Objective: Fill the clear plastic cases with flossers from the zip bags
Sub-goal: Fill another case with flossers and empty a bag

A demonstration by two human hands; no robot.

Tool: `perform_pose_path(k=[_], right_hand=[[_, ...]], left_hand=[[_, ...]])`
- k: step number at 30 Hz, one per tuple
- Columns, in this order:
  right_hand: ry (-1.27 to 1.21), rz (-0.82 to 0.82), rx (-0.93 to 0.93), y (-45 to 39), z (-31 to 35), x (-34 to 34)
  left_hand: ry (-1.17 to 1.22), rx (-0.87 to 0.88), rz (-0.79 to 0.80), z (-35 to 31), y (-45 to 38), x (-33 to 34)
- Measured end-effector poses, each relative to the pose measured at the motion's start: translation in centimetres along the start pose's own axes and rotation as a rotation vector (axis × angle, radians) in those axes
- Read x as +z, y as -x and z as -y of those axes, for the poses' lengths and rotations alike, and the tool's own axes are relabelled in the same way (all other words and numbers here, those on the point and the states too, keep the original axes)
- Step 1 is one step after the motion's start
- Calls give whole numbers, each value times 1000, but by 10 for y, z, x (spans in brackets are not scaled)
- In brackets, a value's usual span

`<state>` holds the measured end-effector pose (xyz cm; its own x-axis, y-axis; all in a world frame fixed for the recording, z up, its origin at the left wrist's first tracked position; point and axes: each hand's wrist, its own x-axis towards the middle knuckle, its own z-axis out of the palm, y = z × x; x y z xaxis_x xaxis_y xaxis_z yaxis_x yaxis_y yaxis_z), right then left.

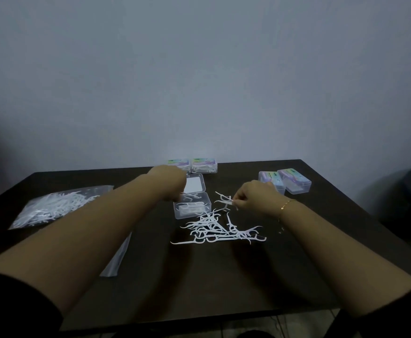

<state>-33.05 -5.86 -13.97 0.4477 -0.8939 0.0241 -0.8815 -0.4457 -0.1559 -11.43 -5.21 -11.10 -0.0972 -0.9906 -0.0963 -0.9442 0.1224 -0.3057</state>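
Loose white flossers (217, 230) lie tangled just nearer than the open case (192, 207). Right of that case, the right hand (253, 197) pinches a few flossers; the left hand (172, 184), fingers curled, reaches into it. Closed cases (204, 164) stand beyond; a zip bag (53, 206) lies far left.

— From my screen the table (248, 276) reads as dark wood grain with a dull sheen. You?

— Same. I see clear glossy plastic on the open case (192, 209), and white matt plastic flossers (219, 230). The zip bag (53, 206) is thin shiny film.

— I make out a gold metal bracelet (286, 206), and 4 closed cases (204, 164) with glossy labels.
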Motion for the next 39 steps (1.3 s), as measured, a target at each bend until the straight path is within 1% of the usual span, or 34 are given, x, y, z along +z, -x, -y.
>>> perform_pose_path(k=[3, 6, 10, 16, 22, 27, 30, 33, 35, 37, 39], right_hand=[[-9, -1, -7, -5, -2, 2], [-29, -8, -15, -9, -4, 3], [-44, -15, -26, -12, -5, 5], [-77, 12, -46, -15, -4, 7], [-134, 12, -42, -18, 0, 1], [-256, 8, -48, -20, 0, -12], [-332, -6, -82, -21, 6, -20], [-326, -11, -98, -28, 13, -21], [-251, -1, -97, -36, 19, -18], [-171, 18, -90, -44, 26, -14], [-145, 21, -101, -53, 37, -10]], left_hand=[[-47, 43, 50, -11, -12, -1], [-6, 99, 71, -15, -25, 5], [124, 164, 84, -16, -34, 13], [433, 139, 48, -6, -34, 22], [660, 84, -52, 2, -22, 32], [804, 38, -169, -1, -2, 43], [892, 43, -188, -7, 4, 43], [915, 44, -204, -9, 7, 40], [909, 23, -219, -6, 8, 40], [860, -11, -243, -3, 11, 42], [803, -72, -266, 0, 14, 51]])
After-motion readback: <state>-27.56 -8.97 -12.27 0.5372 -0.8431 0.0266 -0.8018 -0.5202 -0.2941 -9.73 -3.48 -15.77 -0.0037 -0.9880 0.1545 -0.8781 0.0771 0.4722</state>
